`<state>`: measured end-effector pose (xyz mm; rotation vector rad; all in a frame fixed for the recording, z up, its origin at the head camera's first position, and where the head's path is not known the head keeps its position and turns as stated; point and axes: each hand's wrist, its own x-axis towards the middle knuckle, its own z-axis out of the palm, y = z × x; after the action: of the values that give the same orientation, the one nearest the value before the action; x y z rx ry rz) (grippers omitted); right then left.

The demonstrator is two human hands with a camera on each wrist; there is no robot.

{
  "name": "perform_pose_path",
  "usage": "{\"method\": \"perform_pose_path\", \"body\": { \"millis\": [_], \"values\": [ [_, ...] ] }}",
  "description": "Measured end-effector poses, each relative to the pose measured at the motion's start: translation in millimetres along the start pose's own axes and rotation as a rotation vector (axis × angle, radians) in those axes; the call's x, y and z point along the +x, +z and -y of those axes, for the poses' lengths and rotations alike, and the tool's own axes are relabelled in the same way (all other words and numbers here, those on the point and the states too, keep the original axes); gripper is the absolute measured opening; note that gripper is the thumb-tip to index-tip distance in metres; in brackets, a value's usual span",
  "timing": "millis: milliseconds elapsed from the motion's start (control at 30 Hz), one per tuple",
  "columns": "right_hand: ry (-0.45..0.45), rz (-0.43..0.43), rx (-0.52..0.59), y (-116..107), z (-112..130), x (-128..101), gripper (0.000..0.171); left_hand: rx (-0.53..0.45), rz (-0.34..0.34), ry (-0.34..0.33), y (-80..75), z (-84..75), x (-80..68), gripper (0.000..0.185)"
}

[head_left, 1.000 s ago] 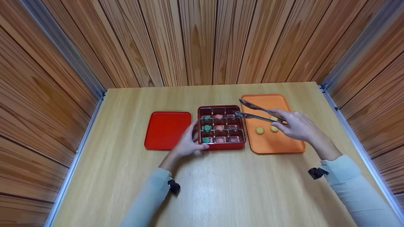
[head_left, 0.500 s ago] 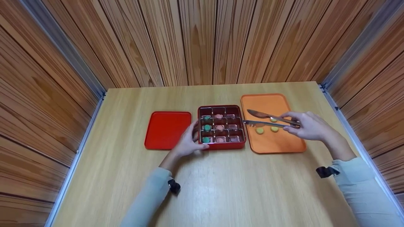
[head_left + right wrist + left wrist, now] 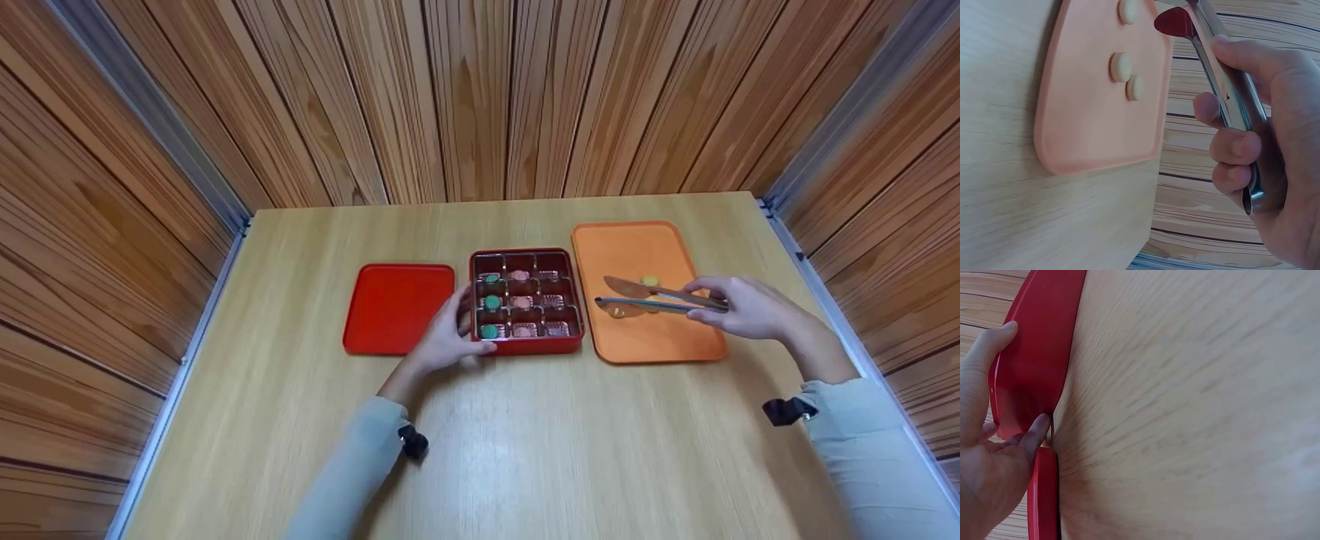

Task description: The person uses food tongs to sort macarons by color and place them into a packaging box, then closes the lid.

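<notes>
Right hand wrapped around metal tongs, tips apart over round yellow sweets on flat orange tray, right of centre. Left hand, fingers relaxed, steadying red compartmented box. Risk: round sweet likely slipping from smooth tips if pinched off-centre.

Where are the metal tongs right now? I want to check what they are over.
In the head view the metal tongs are gripped in the right hand, above the orange tray, right of the red compartment box.
</notes>
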<state>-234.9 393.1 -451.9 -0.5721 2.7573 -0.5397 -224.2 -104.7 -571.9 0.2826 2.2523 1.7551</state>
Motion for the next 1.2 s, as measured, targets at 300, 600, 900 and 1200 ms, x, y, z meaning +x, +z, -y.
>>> {"method": "perform_pose_path", "body": {
  "millis": [300, 600, 900, 1200],
  "values": [
    [0.024, 0.042, 0.008, 6, -4, 6, 0.04, -0.034, 0.006, 0.006, 0.7, 0.9, 0.2, 0.12],
    [0.025, 0.068, -0.005, 10, -5, 9, 0.034, -0.007, -0.004, -0.017, 1.0, 0.3, -0.4, 0.12],
    [-0.003, 0.044, -0.01, 12, -10, 7, 0.028, -0.022, -0.002, 0.002, 1.4, 1.6, 0.0, 0.122],
    [0.006, 0.072, 0.008, 13, -10, 8, 0.026, -0.028, 0.007, 0.012, 0.4, 1.4, 0.3, 0.123]
  ]
}}
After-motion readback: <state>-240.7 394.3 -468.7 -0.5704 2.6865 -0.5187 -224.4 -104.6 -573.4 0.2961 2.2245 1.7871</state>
